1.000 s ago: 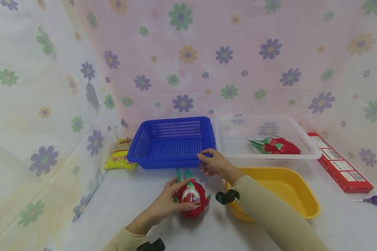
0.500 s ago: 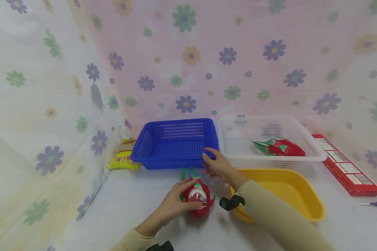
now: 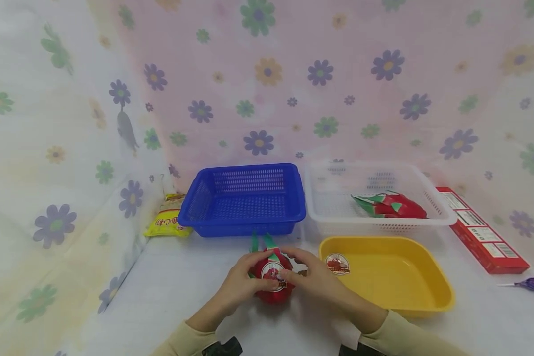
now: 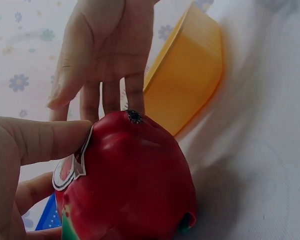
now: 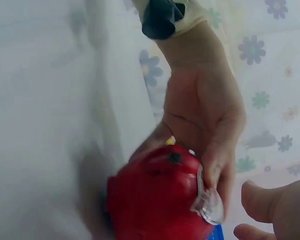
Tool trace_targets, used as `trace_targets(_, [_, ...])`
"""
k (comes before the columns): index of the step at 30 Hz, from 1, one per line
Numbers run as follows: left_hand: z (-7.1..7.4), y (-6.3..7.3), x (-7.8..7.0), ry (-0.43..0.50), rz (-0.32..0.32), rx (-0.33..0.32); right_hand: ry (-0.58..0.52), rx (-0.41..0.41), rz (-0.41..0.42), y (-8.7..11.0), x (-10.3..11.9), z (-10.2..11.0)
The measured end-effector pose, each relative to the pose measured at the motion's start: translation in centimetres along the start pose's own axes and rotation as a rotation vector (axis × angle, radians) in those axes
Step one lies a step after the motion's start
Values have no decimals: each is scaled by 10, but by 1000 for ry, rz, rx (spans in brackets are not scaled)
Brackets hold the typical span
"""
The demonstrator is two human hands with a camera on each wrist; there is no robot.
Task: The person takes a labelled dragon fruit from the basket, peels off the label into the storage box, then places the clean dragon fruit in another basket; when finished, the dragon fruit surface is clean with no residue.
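A red dragon fruit with green leaf tips and a round label stands on the white table in front of the blue basket. My left hand grips it from the left, its thumb at the label's edge in the left wrist view. On the other side, my right hand has its thumb and fingers spread around the fruit's right side. The right wrist view shows the right thumb apart from the fruit; in the left wrist view the right fingers extend behind it.
Behind stand a blue basket and a white basket with another dragon fruit. A yellow tray bears a round sticker. A yellow packet, red box and purple lollipop lie at the sides.
My right hand has come down from beside the blue basket's front edge to the dragon fruit's right side. My left hand keeps its grip on the fruit.
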State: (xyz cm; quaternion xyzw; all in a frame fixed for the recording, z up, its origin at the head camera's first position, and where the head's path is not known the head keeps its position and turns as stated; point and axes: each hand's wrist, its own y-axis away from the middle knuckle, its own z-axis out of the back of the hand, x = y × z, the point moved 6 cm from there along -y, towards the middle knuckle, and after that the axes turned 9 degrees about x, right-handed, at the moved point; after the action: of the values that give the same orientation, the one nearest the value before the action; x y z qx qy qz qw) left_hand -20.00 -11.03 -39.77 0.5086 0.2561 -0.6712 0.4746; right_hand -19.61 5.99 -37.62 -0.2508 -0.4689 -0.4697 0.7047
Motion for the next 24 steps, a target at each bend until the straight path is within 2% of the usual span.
trace_targets(3, [2,0,2,23,3,-1,18,-30,38,1,1,-6])
trace_targets(8, [2,-1,4,41,-18,5,41,-85,57,-2,-6,-11])
trace_targets(16, [6,-2,4,-24,-43,10,11,-96,101,-7,-13,-15])
trace_targets(21, [7,-1,8,-14,-20,46,-29,-103,89,-7,-16,-16])
trace_targets(24, [7,-1,10,-13,-16,68,-58,-137,41,-7,-17,-17])
